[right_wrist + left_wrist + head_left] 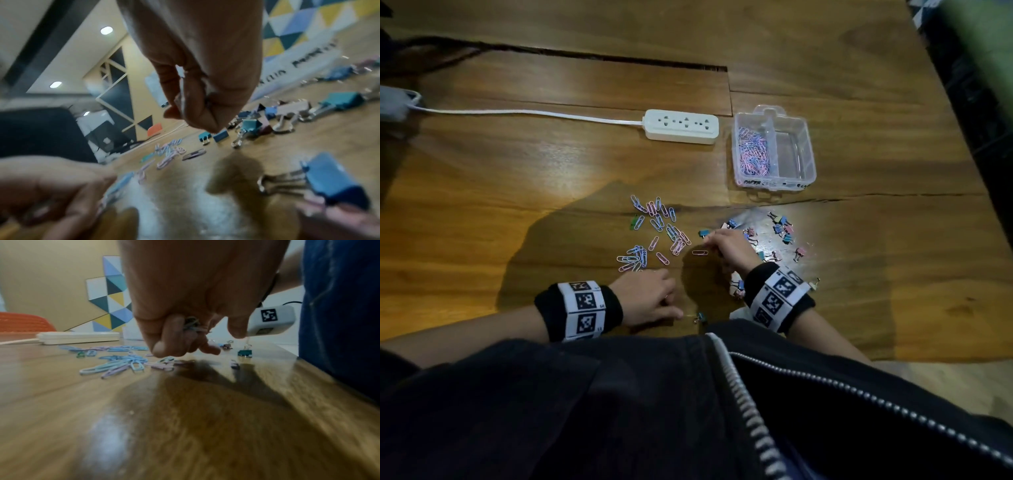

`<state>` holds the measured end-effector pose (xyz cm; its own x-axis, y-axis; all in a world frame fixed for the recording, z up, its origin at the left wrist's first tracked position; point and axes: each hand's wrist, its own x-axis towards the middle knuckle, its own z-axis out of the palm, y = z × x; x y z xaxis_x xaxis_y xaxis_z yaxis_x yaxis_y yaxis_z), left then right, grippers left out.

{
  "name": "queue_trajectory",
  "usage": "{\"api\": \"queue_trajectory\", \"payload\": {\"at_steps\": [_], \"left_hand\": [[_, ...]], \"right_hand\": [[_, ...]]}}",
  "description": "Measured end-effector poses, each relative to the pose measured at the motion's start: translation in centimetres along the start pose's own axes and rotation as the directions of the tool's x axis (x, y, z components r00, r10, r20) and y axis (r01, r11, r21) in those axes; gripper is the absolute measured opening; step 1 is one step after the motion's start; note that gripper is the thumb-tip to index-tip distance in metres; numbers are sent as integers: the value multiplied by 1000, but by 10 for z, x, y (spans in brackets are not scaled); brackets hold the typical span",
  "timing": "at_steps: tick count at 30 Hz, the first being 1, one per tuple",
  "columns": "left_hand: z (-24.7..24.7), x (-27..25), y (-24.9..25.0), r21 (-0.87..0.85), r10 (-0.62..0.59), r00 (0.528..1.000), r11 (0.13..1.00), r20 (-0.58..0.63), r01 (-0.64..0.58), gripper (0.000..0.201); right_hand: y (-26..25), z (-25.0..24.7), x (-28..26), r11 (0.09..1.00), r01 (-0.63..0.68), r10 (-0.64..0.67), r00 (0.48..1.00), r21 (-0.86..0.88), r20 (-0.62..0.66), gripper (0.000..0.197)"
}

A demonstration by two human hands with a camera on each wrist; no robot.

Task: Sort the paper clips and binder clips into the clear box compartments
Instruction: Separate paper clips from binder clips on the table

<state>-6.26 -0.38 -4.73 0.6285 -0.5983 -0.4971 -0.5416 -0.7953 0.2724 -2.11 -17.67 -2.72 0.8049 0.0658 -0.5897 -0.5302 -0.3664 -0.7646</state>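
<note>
Your left hand [191, 308] curled round a bunch of paper clips [192, 326]; your right hand [731, 248] pinched something unclear above the loose clips [654, 229], the clear box [774, 150] standing well beyond

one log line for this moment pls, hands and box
left hand: holds bunch of paper clips | right hand: pinching, contents unclear | clear box: left compartment has paper clips, right looks empty

Bare table [876, 240] lies open right of the clear box [774, 171]; power strip [681, 126] blocks its left.
</note>
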Motion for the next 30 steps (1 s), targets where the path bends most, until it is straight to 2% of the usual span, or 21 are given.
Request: {"api": "queue_trajectory", "payload": {"at_steps": [2,4,8,14,19,21,22,23,24,25,26,27,28,29,30], "left_hand": [[1,0,0,57,29,999,998,26,-30,48],[2,0,-1,84,50,998,995,27,-52,48],[0,2,-3,65,79,997,995,12,-79,36],[-8,11,-4,111,94,994,989,57,-100,30],[-17,15,-9,122,66,997,990,30,-69,29],[-24,18,-9,-9,1,1000,1000,24,-1,23],[-29,20,-9,-155,-57,998,986,12,58,20],[-34,23,-10,-337,-125,992,934,4,119,20],[-41,28,-12,-549,-195,981,819,10,168,24],[-47,33,-15,-770,-250,967,610,41,190,29],[-54,38,-18,-924,-273,958,334,92,184,31],[-60,42,-21,-983,-269,954,79,136,163,30],[-67,48,-23,-983,-251,953,-108,169,145,28],[-74,54,-23,-969,-232,955,-204,186,139,27],[-81,61,-22,-961,-215,958,-241,188,134,25]], "right_hand": [[3,5,5,962,73,-93,994,-265,-61,27],[9,10,8,872,72,-140,985,-485,-104,29],[17,16,7,686,51,-206,971,-726,-126,31],[21,20,4,544,103,-248,968,-833,-42,28],[21,22,1,507,133,-270,963,-852,-11,24],[19,23,-2,490,139,-260,966,-861,8,21],[18,22,-3,497,138,-236,972,-857,19,20],[17,21,-3,535,132,-195,980,-835,30,18],[15,20,-3,612,121,-146,989,-782,39,15],[13,18,-2,714,107,-103,994,-692,48,11],[11,16,0,821,86,-68,996,-565,53,13],[8,13,2,916,53,-36,998,-398,51,20],[4,9,4,979,15,-4,999,-203,51,26],[-1,4,6,1000,-19,19,998,0,63,29],[-7,-3,8,986,-32,20,997,163,74,29]]}}
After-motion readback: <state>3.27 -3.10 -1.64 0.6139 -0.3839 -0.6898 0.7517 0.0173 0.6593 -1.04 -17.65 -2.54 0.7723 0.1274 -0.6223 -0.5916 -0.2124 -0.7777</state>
